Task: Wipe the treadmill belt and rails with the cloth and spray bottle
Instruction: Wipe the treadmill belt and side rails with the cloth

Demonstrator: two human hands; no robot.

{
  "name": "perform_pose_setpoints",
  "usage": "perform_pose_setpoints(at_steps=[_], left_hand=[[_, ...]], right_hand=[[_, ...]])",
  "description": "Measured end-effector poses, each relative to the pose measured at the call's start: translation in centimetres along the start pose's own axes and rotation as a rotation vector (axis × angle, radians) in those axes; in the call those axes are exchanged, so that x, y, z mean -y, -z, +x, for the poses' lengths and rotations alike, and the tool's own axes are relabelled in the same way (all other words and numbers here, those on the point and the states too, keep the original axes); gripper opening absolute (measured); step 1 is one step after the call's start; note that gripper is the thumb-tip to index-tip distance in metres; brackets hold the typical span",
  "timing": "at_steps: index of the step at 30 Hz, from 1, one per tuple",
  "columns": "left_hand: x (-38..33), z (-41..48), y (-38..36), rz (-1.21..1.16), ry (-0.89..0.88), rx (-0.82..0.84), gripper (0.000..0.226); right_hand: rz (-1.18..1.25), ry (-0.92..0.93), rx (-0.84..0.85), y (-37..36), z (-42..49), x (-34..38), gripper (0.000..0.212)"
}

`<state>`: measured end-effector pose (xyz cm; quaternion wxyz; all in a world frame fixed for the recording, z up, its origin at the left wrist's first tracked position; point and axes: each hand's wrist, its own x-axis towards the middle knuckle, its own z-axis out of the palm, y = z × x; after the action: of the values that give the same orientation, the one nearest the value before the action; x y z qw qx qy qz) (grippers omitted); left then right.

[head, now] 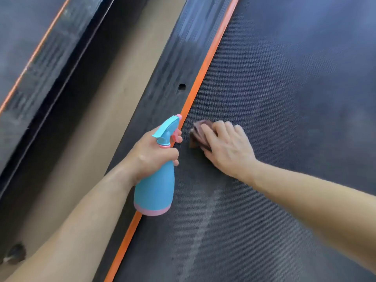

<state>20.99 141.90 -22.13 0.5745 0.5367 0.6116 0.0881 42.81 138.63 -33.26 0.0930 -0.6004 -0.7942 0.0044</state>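
Note:
The dark textured treadmill belt (284, 98) fills the right side of the head view. An orange strip (200, 78) runs along its left edge beside the black side rail (173, 68). My left hand (154, 153) grips the neck of a blue spray bottle with a pink base (155, 190), a finger at the pink trigger, nozzle pointing up the belt. My right hand (225, 147) lies with its fingers straight on a crumpled reddish-brown cloth (196, 134), pressing it onto the belt just right of the orange strip. Most of the cloth is hidden under the fingers.
A tan floor gap (97, 129) separates this treadmill from a second black machine with an orange line (40, 64) at the left. The rail has a small hole (181, 86). Pale streaks mark the belt (203, 226) near me.

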Motion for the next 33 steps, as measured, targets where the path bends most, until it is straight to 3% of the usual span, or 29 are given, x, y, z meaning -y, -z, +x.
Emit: perform_pose_setpoints(at_steps=[4, 5, 7, 11, 14, 17, 21, 23, 25, 29, 33], left_hand=[[0.3, 0.0, 0.2, -0.017, 0.011, -0.003, 0.075], [0.3, 0.0, 0.4, -0.008, 0.017, -0.009, 0.071], [0.1, 0.0, 0.7, 0.009, 0.025, -0.026, 0.066], [0.4, -0.3, 1.5, -0.05, 0.037, -0.034, 0.071], [0.6, -0.7, 2.1, -0.082, 0.054, -0.032, 0.064], [0.7, -0.4, 2.1, -0.116, 0.072, -0.038, 0.051], [0.1, 0.2, 1.5, -0.063, 0.052, -0.009, 0.057], [-0.3, 0.3, 1.4, -0.04, 0.068, -0.004, 0.046], [-0.6, 0.6, 1.3, -0.046, 0.075, -0.009, 0.042], [-0.6, 0.5, 0.9, -0.034, 0.068, 0.015, 0.052], [-0.2, -0.3, 0.9, -0.038, 0.051, 0.021, 0.056]], right_hand=[[0.081, 0.502, 0.168, 0.2, -6.5, 6.1, 0.06], [0.094, 0.555, 0.198, 0.2, -6.3, 5.7, 0.061], [0.083, 0.459, 0.187, -0.1, -3.3, 3.0, 0.061], [0.018, -0.062, 0.029, 0.6, 6.6, -5.6, 0.05], [0.01, -0.226, 0.004, 0.3, 8.8, -6.7, 0.051], [-0.018, -0.168, 0.0, -0.3, 4.8, -1.4, 0.05], [0.102, 0.251, 0.128, 0.1, -3.7, 5.1, 0.056], [0.128, 0.415, 0.17, 0.3, -4.4, 4.6, 0.059], [0.075, 0.345, 0.146, 0.0, -1.8, 1.9, 0.056], [-0.006, -0.087, 0.029, 0.6, 5.0, -5.1, 0.052], [-0.033, -0.151, 0.035, 0.6, 3.4, -2.4, 0.054]])
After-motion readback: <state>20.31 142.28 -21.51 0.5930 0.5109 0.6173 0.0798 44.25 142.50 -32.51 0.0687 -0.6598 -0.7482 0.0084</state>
